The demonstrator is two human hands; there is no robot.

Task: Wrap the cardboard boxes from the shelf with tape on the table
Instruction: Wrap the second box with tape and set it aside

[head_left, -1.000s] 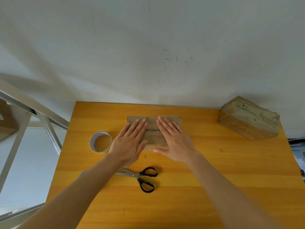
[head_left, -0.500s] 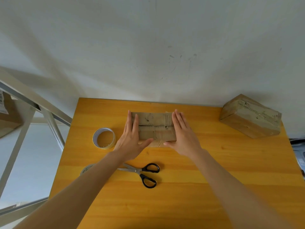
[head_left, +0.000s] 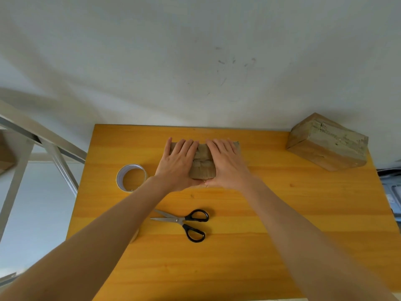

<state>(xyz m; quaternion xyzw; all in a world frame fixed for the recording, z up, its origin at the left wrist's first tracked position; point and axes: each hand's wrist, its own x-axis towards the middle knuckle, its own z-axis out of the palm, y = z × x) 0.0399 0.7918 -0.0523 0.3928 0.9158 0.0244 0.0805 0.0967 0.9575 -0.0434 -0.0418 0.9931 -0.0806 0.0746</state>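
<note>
A small brown cardboard box [head_left: 202,165] with tape strips across it lies at the middle back of the orange table [head_left: 282,224]. My left hand [head_left: 179,162] lies flat on the box's left half, fingers straight and pointing away from me. My right hand [head_left: 226,164] lies flat on its right half in the same way. The thumbs meet at the box's near edge. Much of the box top is hidden under both palms. A roll of tape [head_left: 130,177] lies on the table just left of my left wrist.
Black-handled scissors [head_left: 186,221] lie on the table in front of the box, blades pointing left. A bigger taped cardboard box [head_left: 327,142] stands at the back right corner. A metal shelf frame [head_left: 50,148] rises to the left. A white wall backs the table.
Half a second ago my hands were at the two ends of the box with its top showing between them. Now both palms lie flat on top, close together.
</note>
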